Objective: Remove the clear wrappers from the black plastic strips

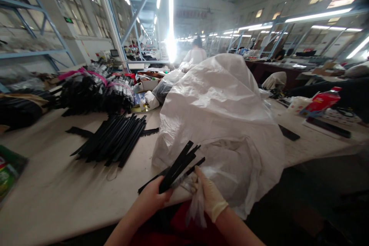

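Observation:
Several flat black strips (180, 164) fan out from my left hand (155, 196), whose fingers are wrapped round their lower ends. My right hand (209, 194), in a pale glove, is closed beside them, with its fingertips at one black strip and a crumpled clear plastic piece (197, 209) hanging below. A large white plastic sack (216, 100) bulges on the table just beyond both hands. To the left, a loose pile of black strips (113, 140) lies on the pale table (57, 192).
Bundles of black pieces with pink ties (83, 84) stand at the back left. A red-labelled bottle (325, 100) and a dark phone-like object (328, 127) lie at the right. A person (196, 52) is far behind the sack. A green packet (10, 171) sits at the left edge.

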Available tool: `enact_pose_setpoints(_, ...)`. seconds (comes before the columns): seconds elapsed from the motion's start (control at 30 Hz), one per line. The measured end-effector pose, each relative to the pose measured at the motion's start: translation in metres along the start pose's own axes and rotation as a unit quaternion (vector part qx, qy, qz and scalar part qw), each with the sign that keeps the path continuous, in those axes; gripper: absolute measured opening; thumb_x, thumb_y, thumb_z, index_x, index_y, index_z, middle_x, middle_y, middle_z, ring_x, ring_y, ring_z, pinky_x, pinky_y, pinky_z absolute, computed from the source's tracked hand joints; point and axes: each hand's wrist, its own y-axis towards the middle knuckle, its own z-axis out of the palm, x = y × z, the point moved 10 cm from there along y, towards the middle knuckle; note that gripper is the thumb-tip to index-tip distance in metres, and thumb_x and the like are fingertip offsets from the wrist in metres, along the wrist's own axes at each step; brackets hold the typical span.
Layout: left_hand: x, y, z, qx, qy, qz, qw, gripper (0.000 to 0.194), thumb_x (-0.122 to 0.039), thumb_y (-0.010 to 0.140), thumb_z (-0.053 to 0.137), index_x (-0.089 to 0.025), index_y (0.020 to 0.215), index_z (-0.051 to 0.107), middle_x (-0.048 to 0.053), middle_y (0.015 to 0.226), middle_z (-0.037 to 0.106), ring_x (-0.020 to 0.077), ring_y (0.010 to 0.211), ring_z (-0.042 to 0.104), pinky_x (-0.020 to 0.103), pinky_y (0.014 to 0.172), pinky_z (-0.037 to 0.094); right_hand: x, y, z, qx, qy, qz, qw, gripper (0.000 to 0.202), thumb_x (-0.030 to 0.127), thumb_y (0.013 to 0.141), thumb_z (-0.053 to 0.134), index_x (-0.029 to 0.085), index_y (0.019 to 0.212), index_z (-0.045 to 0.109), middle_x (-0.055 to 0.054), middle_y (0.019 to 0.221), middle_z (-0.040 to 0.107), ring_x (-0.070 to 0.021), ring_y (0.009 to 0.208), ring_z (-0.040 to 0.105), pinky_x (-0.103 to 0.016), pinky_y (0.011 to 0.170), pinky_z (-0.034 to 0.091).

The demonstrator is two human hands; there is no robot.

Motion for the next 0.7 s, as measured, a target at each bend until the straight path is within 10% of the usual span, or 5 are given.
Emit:
enact_pose_setpoints(0.37,0.010,0.006,-0.035,-0.117,0.230,-0.022,0.966,0.017,-0.030,0.083,0.045,-0.017,0.087,0.056,0.012,0.084,0.067,0.0284,0.081,0.063,0.032,0.066,0.039,0.014,0.003,-0.029,-0.001,0.062,0.039,0.997,0.010,0.011,0.071,0.062,0.012,0.079,0.067,-0.008,0.076,0.072,-0.0180,0.076,0.068,-0.028,0.075,0.053)
enact_pose_setpoints(0.7,-0.042,0.001,0.004,-0.106,-0.091,0.062,0.988,0.007,-0.020,0.069,0.056,-0.017,0.076,0.056,0.000,0.069,0.059,0.0169,0.067,0.055,0.026,0.062,0.041,-0.002,-0.024,0.017,0.118,-0.011,0.033,0.992,0.024,0.022,0.065,0.071,0.012,0.086,0.066,-0.006,0.078,0.071,-0.0177,0.067,0.065,-0.028,0.067,0.051)
